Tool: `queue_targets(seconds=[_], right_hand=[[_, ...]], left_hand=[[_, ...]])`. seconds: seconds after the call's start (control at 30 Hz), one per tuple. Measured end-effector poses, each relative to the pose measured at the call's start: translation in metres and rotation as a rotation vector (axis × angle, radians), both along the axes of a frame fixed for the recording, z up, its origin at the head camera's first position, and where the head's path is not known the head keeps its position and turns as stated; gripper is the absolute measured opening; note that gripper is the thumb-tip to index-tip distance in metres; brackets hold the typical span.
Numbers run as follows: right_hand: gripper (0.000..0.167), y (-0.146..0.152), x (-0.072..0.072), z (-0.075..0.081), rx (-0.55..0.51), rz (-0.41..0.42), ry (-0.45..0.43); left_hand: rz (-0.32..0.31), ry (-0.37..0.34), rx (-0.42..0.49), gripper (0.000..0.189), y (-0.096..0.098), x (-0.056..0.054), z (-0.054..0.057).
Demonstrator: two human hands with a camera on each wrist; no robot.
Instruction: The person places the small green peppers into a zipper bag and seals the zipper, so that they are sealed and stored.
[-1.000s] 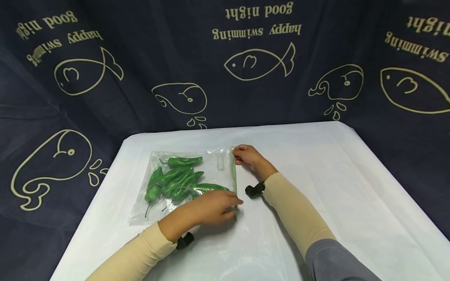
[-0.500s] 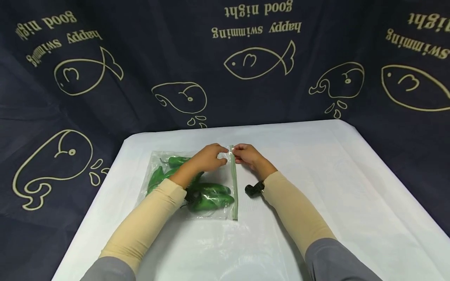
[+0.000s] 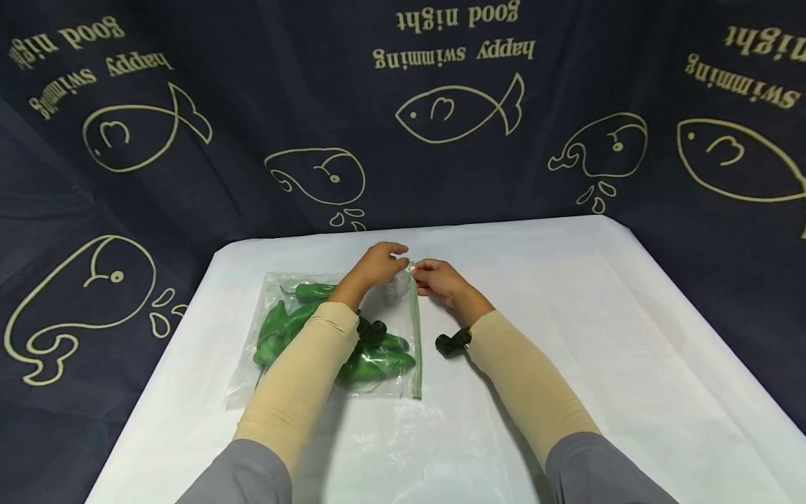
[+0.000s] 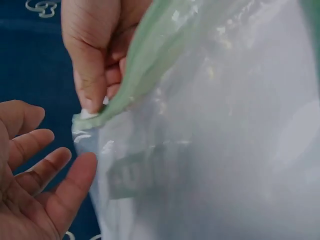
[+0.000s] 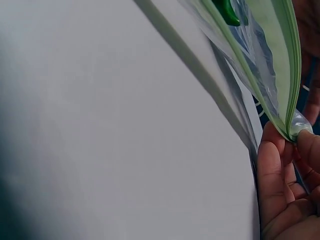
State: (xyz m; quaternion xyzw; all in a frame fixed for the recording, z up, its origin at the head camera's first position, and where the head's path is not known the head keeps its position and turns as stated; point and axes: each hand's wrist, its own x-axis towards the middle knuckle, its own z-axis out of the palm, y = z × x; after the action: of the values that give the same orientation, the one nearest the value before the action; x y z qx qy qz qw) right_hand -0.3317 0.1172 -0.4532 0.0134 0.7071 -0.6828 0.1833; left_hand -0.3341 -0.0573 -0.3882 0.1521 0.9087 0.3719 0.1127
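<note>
A clear zip bag [image 3: 390,301] with a green zip strip [image 3: 415,350] along its right side lies on the table, several green peppers [image 3: 378,364] inside it. My right hand [image 3: 441,280] pinches the far end of the strip, where a small white piece [image 4: 90,114] shows under the thumb. In the right wrist view the two green edges [image 5: 240,55] stand apart and meet at these fingertips. Just left of that corner, my left hand [image 3: 380,263] holds nothing; the left wrist view shows its fingers [image 4: 30,145] spread, the thumb close to the bag's side edge.
A white cover lies over the table [image 3: 535,280]. Behind it hangs a dark blue cloth [image 3: 302,84] with fish and whale drawings. Black wrist cameras [image 3: 452,343] sit at both wrists, and the left forearm [image 3: 308,378] passes over part of the bag.
My left hand has moved from the near end of the zip strip, up over the bag, to its far corner. The right hand has stayed at that corner.
</note>
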Motion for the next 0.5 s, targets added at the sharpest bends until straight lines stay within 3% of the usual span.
queue_targets(seconds=[0.17, 0.5], right_hand=[[0.018, -0.001, 0.001, -0.001, -0.008, 0.004, 0.006], [0.017, 0.000, -0.001, -0.003, -0.020, 0.006, 0.010]], left_hand=[[0.052, -0.050, 0.096, 0.043, 0.001, -0.003, -0.012], [0.091, -0.099, 0.244, 0.040, 0.001, -0.003, -0.022]])
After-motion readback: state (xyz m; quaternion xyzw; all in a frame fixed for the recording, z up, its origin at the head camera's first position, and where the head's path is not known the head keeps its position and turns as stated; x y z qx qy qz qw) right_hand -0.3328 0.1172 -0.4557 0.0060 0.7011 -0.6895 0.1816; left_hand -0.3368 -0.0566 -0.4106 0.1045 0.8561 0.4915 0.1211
